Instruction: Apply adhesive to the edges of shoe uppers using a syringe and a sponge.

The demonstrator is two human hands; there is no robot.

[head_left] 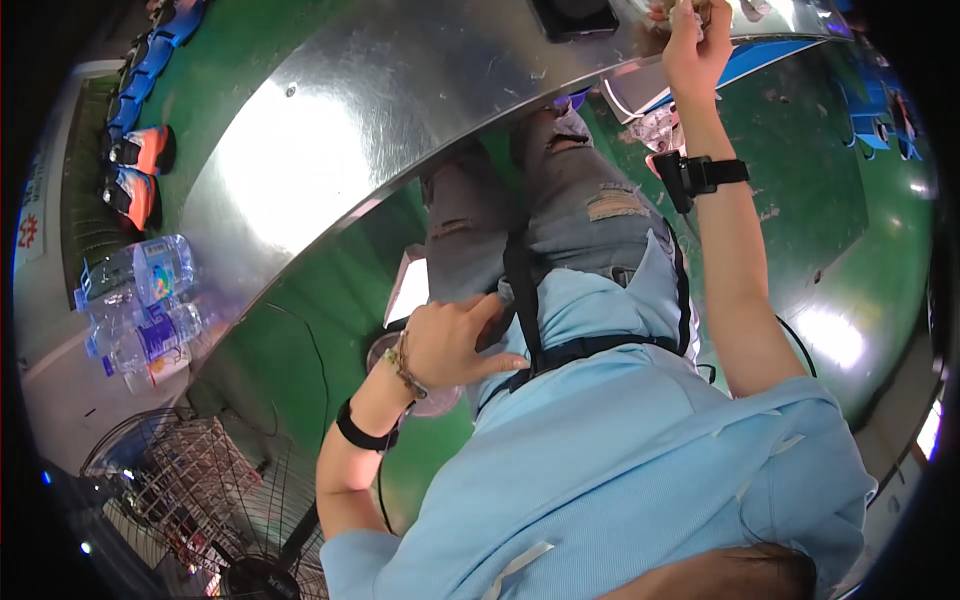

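My left hand rests low against my waist, beside the hem of my light blue shirt and my grey ripped jeans. Its thumb points out apart from the fingers, and I see nothing held in it. Stretched far forward, my right hand reaches over the edge of the shiny metal table. Its fingers are closed around a small pale and brownish thing, partly cut off by the top of the picture. A black phone-like device lies on the table, left of that hand.
Clear plastic bottles stand left of the table, above a wire-caged fan. Orange and black shoes sit at the far left beside a blue rack. A blue-edged panel is beneath the table's right end.
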